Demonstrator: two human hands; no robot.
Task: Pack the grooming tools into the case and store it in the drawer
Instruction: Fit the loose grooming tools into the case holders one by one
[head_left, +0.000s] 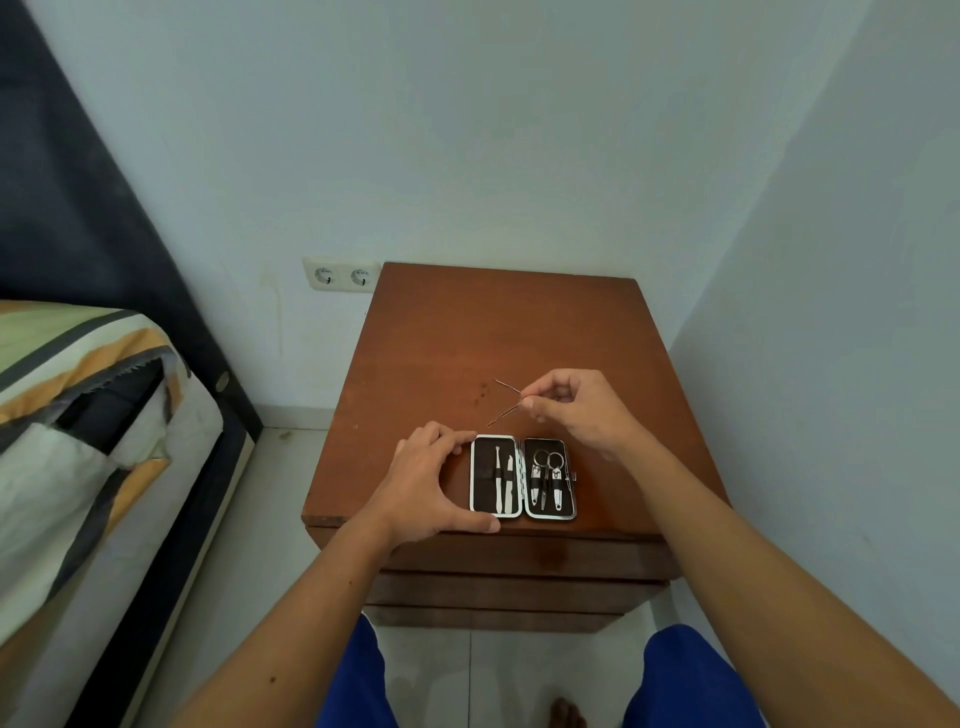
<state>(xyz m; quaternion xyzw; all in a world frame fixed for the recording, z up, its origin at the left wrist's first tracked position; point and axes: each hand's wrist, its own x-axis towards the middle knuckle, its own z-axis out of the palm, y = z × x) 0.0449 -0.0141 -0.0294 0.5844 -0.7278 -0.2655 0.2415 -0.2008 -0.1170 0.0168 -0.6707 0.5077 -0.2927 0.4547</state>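
An open grooming case (522, 515) with a silver rim and dark lining lies near the front edge of the wooden nightstand (467, 338). Its left half holds two white-handled tools (501, 480); its right half holds scissors (545, 475) and two clippers. My left hand (434, 480) grips the case's left side, thumb at the front rim. My right hand (571, 410) hovers just behind the case, pinching thin metal tools (506, 410) that point left, crossing into a V.
The nightstand's stacked drawer fronts (509, 592) face me below the top. A bed with a striped cover (78, 441) stands at the left. A double wall socket (342, 276) sits behind the nightstand, and a wall closes in on the right.
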